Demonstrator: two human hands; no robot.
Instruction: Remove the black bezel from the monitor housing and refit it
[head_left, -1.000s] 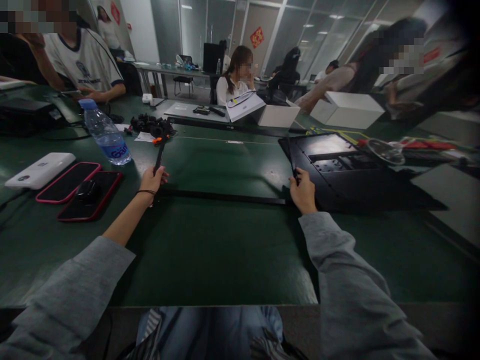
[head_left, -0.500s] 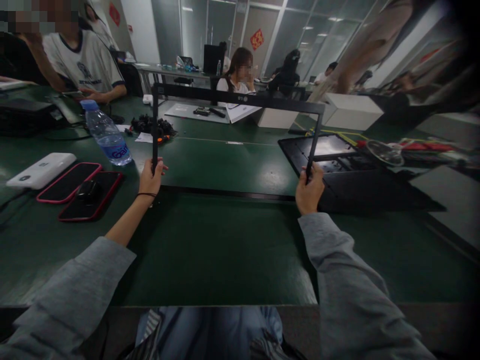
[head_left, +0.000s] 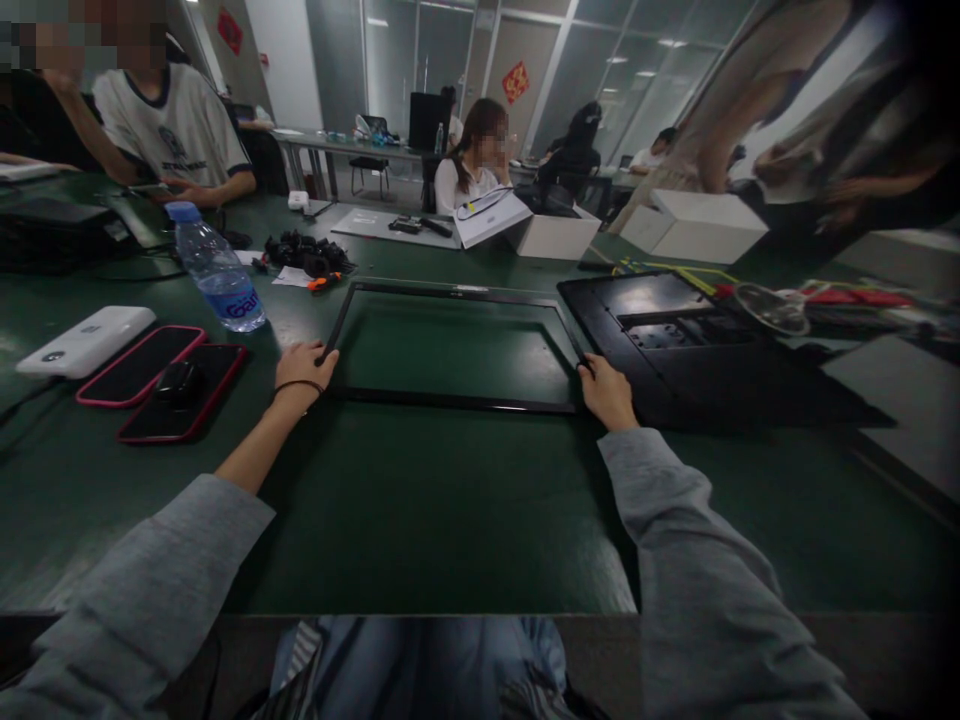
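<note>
- The left hand point(head_left: 306, 368), left of centre in the frame, grips the near part of a thin black rectangular bezel point(head_left: 457, 402) by its left side; a dark band point(head_left: 301, 387) circles the wrist.
- The right hand point(head_left: 606, 388), right of centre, pinches the bezel's right side between thumb and fingers.
- The bezel lies nearly flat across the middle of the frame, low over the green table point(head_left: 450, 510), its shadow showing inside the opening; whether it touches the tabletop, I cannot tell.
- Just right of the right hand, a large black panel point(head_left: 750, 380) with a cut-out lies on the table.
- Left of the left hand, at mid-left, are a red-edged phone point(head_left: 206, 385) bearing a small black object point(head_left: 178, 383), a pink-edged phone point(head_left: 135, 370) and a white device point(head_left: 86, 342).
- Above the phones stands a water bottle point(head_left: 221, 272) with a blue cap.
- Toward upper centre sit a tangle of black parts point(head_left: 304, 252), an open white box point(head_left: 559, 235) and, further right, a closed white box point(head_left: 709, 228).
- A person in a white shirt point(head_left: 176, 125) sits at upper left.
</note>
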